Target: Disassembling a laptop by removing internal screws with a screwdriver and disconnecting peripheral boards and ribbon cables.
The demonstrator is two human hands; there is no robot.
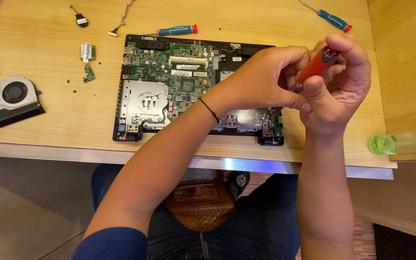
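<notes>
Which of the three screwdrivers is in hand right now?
The red-handled screwdriver, gripped by both the right hand and the left hand. The two blue-handled ones lie untouched on the wooden table.

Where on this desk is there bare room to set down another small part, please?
Bare wood lies between the cooling fan and the opened laptop base, below the small green boards. Another patch lies between the two blue screwdrivers. Around both hands it is crowded.
</notes>
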